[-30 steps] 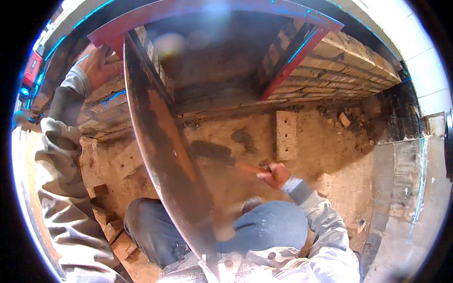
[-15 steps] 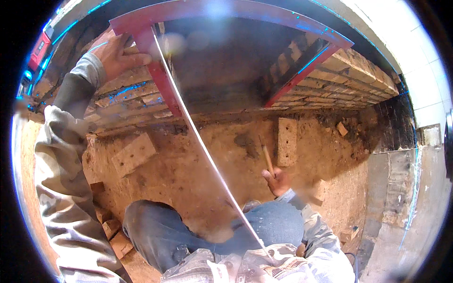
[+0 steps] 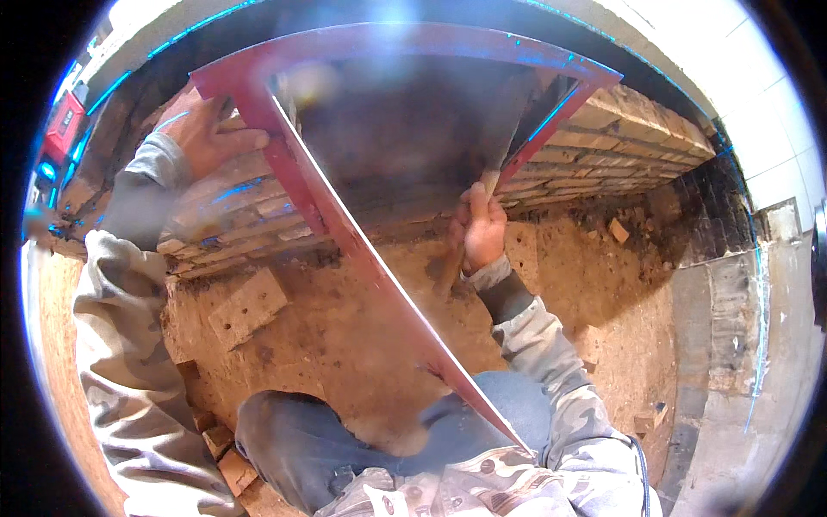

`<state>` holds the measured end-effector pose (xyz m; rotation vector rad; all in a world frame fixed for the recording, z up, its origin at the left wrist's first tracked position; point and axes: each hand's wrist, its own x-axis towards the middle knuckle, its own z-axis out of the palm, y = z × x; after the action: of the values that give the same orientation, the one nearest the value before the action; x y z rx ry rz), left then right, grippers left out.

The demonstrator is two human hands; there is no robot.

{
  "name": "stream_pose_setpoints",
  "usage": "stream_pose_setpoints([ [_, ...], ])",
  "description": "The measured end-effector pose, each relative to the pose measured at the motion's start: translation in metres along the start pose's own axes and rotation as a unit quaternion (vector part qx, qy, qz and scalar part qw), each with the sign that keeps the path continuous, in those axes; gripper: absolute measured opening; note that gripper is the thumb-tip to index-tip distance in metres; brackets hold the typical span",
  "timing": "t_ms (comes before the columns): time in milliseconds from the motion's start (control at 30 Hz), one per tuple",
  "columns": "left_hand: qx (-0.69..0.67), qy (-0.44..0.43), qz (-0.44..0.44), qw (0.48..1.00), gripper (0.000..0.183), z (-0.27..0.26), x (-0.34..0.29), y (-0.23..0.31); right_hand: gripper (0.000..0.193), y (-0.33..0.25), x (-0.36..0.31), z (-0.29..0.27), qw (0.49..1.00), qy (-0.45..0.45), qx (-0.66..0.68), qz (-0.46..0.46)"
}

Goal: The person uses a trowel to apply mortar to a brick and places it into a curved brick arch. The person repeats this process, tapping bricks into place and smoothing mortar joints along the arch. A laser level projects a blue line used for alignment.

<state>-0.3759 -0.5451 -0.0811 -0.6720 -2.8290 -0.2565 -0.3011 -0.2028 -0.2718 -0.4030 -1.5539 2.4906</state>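
Observation:
A red metal frame [image 3: 388, 41] stands against the brickwork, its dark opening facing me. My left hand [image 3: 202, 129] is closed on its upper left corner, the thumb along the left upright. From that side a long red bar or door leaf [image 3: 379, 267], seen nearly edge-on with a bright rim, slants down toward my lap. My right hand [image 3: 482, 228] is wrapped round a wooden-handled tool [image 3: 451, 269], close to the lower end of the frame's right upright. The tool's far end, up in front of the dark opening, is hard to make out.
Low brick courses [image 3: 620, 133] run behind and beside the frame. A loose brick with holes [image 3: 248, 308] lies on the sandy floor, another [image 3: 522, 254] partly behind my right hand. A red device [image 3: 65, 125] sits far left, and blue light lines cross the walls. A tiled wall [image 3: 767, 112] borders the right.
My right hand has risen from beside my knee to the frame's right upright, carrying the tool. The slanting bar's near end appears further right and shows more red face. My left hand keeps its hold.

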Motion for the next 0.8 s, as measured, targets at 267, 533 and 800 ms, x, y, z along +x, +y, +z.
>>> stream_pose_setpoints([
  [267, -0.04, -0.008, 0.031, 0.999, 0.05, 0.003, 0.007, -0.006, 0.032, 0.028, 0.001, -0.006, 0.999, -0.024, 0.04, 0.01],
  [533, -0.053, -0.004, 0.003, 0.999, 0.04, 0.002, 0.006, -0.004, 0.031, 0.041, -0.03, -0.007, 0.994, 0.008, 0.06, 0.095],
  [800, 0.034, -0.056, 0.115, 0.991, 0.039, 0.0, 0.0, -0.012, 0.027, 0.046, -0.003, -0.027, 0.999, -0.021, 0.035, 0.024],
])
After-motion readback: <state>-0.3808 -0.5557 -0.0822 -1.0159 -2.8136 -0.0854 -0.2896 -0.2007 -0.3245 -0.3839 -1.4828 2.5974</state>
